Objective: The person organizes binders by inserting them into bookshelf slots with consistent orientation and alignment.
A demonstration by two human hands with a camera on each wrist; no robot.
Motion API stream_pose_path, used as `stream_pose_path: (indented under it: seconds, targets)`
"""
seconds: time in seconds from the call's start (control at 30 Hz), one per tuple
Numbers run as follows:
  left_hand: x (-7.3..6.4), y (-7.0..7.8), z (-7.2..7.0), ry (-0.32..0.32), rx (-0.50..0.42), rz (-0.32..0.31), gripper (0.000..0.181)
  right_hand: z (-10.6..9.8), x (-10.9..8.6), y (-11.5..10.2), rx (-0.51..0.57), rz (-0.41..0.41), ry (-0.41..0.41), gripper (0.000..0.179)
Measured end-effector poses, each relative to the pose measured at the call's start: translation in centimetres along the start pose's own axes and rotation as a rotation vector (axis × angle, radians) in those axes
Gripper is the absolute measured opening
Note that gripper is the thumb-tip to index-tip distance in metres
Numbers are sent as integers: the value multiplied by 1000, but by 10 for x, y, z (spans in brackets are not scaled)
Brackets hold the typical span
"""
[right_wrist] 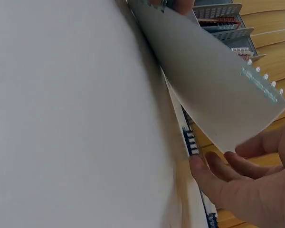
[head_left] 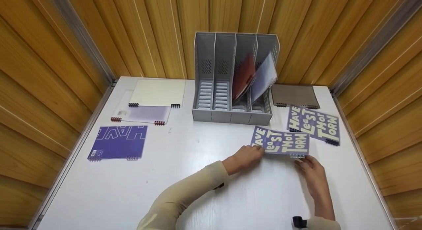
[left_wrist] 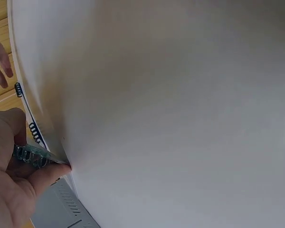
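A spiral notebook [head_left: 280,142] with a purple cover and large cream lettering is held tilted above the white table. My left hand [head_left: 245,158] pinches its lower left corner; in the left wrist view, thumb and fingers close around the clear coil [left_wrist: 31,156]. At the lower right corner, my right hand [head_left: 313,172] has its fingertips at the edge, loosely bent. The right wrist view shows the notebook's pale back [right_wrist: 199,71] and the right hand [right_wrist: 251,185] beside its corner, fingers spread. A second matching notebook [head_left: 316,124] lies behind, to the right.
A grey file holder [head_left: 230,116] with several slots stands at the back, a red notebook [head_left: 244,76] and a pale blue notebook [head_left: 263,76] leaning inside. A brown notebook [head_left: 295,94] lies right. At left are cream [head_left: 158,91], lilac [head_left: 151,114] and purple [head_left: 120,144] notebooks.
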State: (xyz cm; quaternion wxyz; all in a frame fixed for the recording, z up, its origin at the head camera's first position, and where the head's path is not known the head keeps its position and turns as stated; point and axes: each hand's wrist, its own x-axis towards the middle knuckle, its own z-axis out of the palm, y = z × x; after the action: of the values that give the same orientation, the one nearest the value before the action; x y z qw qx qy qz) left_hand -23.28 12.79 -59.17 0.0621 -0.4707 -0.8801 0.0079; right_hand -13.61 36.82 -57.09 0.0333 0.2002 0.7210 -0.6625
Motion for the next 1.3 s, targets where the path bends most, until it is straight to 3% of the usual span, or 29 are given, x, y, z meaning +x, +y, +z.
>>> stream_pose_path:
  seconds: [0.1,0.2,0.37,0.57,0.73,0.93,1.1,1.3]
  targets:
    - [1,2,-1,6,-25,-40,17,18,2,4,104,5,-139,64]
    - [1,6,-1,9,-43,-74,19,38,3,7,257,10,-191,64]
    - [0,10,0,6,-22,-92,15,64,5,6,478,42,-167,57]
    - [-3,8,2,34,-3,-76,17,79,14,-1,657,36,-104,52]
    - [-6,5,1,35,-63,-62,17,81,16,-2,721,53,-82,55]
    - [-7,4,-1,25,-160,-91,15,81,16,-1,754,53,-82,57]
    - [-9,0,-3,9,-217,-90,15,81,14,0,734,32,-84,57]
    - [-16,-11,-13,40,-338,-88,13,82,11,-3,698,25,-65,56]
